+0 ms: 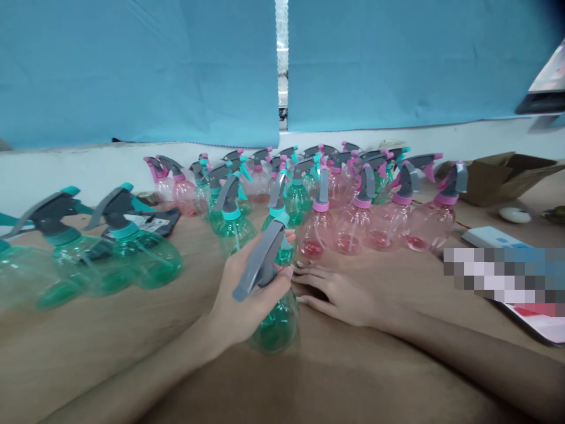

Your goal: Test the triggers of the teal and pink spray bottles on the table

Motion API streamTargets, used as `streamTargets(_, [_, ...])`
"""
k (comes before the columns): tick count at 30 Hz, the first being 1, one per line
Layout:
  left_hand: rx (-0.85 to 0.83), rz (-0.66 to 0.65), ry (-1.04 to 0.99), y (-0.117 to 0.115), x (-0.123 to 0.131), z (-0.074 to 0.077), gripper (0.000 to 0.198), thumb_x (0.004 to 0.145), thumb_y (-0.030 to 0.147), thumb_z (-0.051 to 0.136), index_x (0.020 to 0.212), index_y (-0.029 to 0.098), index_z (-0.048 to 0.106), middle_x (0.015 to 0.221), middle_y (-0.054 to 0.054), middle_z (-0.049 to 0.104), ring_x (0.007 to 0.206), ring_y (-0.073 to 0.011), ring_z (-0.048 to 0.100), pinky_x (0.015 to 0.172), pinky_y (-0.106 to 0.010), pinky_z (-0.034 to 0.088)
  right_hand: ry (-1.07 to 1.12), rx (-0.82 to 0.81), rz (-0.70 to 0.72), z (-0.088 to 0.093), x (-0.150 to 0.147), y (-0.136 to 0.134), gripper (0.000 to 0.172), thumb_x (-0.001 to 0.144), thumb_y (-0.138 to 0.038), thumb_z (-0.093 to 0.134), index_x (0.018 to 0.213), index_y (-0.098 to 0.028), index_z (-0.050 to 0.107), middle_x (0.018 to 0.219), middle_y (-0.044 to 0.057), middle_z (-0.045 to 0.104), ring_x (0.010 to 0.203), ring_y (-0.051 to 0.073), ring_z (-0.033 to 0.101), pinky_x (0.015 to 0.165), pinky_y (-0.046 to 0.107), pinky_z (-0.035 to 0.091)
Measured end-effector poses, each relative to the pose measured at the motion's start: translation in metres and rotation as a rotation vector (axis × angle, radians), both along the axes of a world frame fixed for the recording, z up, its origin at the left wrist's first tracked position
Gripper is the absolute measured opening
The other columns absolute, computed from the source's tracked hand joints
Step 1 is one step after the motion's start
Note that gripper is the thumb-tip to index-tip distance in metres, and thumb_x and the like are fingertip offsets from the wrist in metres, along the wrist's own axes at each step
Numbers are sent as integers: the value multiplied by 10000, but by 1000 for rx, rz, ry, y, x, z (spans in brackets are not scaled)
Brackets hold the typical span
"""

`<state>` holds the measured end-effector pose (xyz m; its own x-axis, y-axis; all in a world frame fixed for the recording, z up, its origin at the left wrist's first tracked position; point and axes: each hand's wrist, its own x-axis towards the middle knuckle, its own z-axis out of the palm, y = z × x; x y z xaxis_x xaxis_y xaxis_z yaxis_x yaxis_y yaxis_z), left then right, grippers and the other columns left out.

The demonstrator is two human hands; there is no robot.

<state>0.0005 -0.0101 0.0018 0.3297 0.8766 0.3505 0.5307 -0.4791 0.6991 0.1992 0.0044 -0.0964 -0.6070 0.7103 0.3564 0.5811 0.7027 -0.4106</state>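
My left hand (249,294) is wrapped round the neck of a green spray bottle (276,330) with a grey and teal trigger head. The bottle stands close to me, slightly tilted or upright; I cannot tell which. Its collar is hidden by my fingers. Just right of it, my right hand (338,294) rests low over the table with fingers stretched out, holding nothing. Beyond my hands stand pink spray bottles (315,235) and another green spray bottle (236,232), each with some liquid at the bottom.
Several green spray bottles (145,259) stand at the left on the wooden table (185,341). More pink and green bottles crowd the back. A cardboard box (503,182), a white computer mouse (514,215) and a partly blurred-out flat item (547,330) lie at the right. Blue curtains (141,70) hang behind.
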Motion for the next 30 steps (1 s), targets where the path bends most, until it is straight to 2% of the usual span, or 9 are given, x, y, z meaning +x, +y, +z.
streamTargets(5, [30,4,24,0,0,-1,333,808,301,526,1140,277,543,660,32,570,561,-147,532,553,-264,457,-13,7,-16,-1,0,0,419,913,-379,466,1288,-193,483,1295,96,546,1226,227,469,1013,424,396])
streamTargets(14, [-22,-40,11,2,-1,-3,308,832,299,507,1138,274,533,710,22,608,616,-165,567,556,-273,433,-10,5,-8,-1,0,0,416,911,-382,470,1288,-206,481,1283,91,556,1233,232,463,1014,439,395])
streamTargets(23, [-56,-77,-16,2,0,-2,330,816,261,509,1145,268,525,660,39,571,516,-135,505,507,-254,418,-40,0,-18,-1,0,0,433,919,-386,451,1296,-175,475,1324,96,520,1248,218,445,1032,418,382])
streamTargets(30, [-39,-69,-17,2,0,-3,308,830,286,497,1137,270,524,701,29,587,536,-138,513,522,-259,426,-50,-8,-14,0,0,0,441,924,-391,439,1307,-175,472,1333,97,512,1269,216,420,1060,421,346])
